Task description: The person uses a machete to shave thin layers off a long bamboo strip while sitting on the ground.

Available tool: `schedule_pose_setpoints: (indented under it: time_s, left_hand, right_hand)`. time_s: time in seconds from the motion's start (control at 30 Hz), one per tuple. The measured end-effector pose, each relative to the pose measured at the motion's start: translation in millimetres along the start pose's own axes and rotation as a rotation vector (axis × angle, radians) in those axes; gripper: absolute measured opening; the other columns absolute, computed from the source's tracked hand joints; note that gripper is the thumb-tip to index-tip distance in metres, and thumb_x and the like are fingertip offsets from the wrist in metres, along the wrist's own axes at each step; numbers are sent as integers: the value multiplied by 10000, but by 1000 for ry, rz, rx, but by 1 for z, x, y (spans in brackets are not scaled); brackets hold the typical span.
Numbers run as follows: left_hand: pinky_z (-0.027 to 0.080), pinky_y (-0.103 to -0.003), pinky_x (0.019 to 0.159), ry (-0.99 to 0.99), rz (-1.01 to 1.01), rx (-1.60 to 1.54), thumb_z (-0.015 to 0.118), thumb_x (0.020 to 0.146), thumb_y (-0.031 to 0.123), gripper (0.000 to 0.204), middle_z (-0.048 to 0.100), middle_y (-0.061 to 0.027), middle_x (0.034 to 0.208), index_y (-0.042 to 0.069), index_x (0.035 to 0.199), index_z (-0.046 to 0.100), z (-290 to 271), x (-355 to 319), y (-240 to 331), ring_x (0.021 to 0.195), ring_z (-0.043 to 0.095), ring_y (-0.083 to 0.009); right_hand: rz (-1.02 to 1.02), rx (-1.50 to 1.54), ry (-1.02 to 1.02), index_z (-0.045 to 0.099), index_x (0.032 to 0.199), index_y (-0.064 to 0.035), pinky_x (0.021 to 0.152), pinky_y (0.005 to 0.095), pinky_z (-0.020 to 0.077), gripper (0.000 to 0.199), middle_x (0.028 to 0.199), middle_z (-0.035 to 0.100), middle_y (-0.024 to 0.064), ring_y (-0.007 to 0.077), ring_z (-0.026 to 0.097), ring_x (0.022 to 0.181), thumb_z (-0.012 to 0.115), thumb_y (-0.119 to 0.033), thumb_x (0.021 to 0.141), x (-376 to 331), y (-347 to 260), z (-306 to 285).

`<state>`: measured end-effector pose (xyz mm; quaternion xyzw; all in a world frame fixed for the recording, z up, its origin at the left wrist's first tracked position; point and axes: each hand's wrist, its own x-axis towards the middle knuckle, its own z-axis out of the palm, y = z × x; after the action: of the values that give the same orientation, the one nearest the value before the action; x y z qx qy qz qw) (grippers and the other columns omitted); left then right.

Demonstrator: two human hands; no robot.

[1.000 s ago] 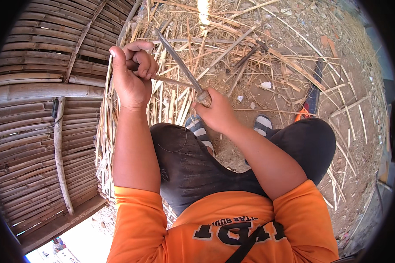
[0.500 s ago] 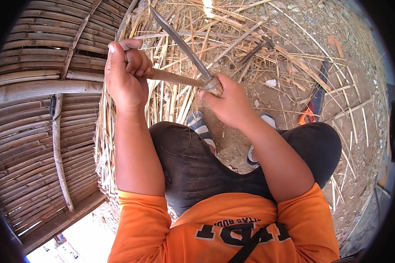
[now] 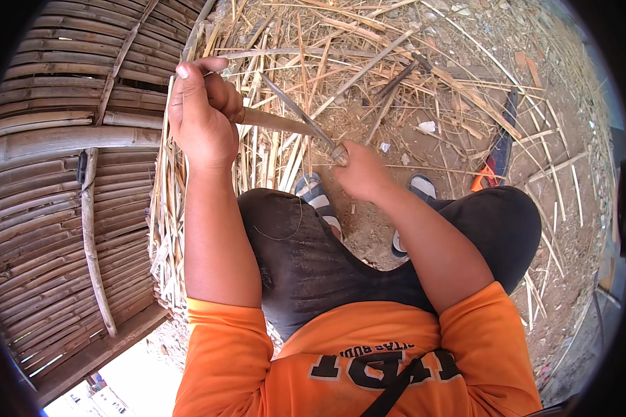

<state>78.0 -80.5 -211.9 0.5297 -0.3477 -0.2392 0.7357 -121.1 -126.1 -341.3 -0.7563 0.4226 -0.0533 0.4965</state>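
Fingers curled, my left hand (image 3: 205, 115) grips a flat bamboo strip (image 3: 278, 122) that points to the right across my front. My right hand (image 3: 365, 174) is closed round the wooden handle (image 3: 339, 154) of a knife. Its long, narrow, pointed blade (image 3: 300, 111) slants away toward the upper left and crosses the strip near the strip's right end. Whether the edge touches the strip, I cannot tell. Both hands are above the ground, in front of my knees.
Split bamboo strips and shavings (image 3: 355, 76) litter the ground ahead, with more piled on the left beside a bamboo-slat structure (image 3: 42, 201). A dark-bladed tool with an orange handle (image 3: 483, 178) lies at right. My sandalled feet (image 3: 318, 200) are below my hands.
My right hand has shifted slightly right and down. The knife's tip has dropped and the blade appears shorter, lying across the strip's end. My left hand has barely moved.
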Motion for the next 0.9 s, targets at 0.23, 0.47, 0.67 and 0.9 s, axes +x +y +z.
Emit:
schedule_pose_setpoints:
  time_s: [0.23,0.47,0.67,0.9]
  left_hand:
    - [226,-276,466,-127,-32,-42,523,1040,377,442,297,47,535,-45,952,618,-6,-3,1,459,254,-70]
    - [237,-277,463,-186,-14,-53,531,1040,344,422,320,40,522,-55,947,632,-7,-7,2,455,259,-73]
    - [249,-276,463,-223,-50,-71,537,1038,336,414,317,40,520,-57,949,631,-5,-10,-1,452,269,-75]
    - [252,-272,469,-280,-6,-31,558,1024,326,400,362,36,528,-61,951,628,-2,-15,4,454,279,-70]
  right_hand:
    - [-40,120,-148,586,1227,19,600,378,482,444,710,627,148,226,608,611,645,-166,828,-2,-29,-36]
    - [-132,14,-108,599,1169,30,674,401,497,413,832,656,177,290,639,736,640,-169,810,6,-6,-32]
    - [-6,-11,-190,636,1125,19,858,455,519,403,1033,677,258,401,657,994,671,-187,781,-2,-18,-27]
    - [22,-17,-139,617,1165,16,817,450,514,427,977,678,257,403,661,924,674,-191,796,-1,-13,-38]
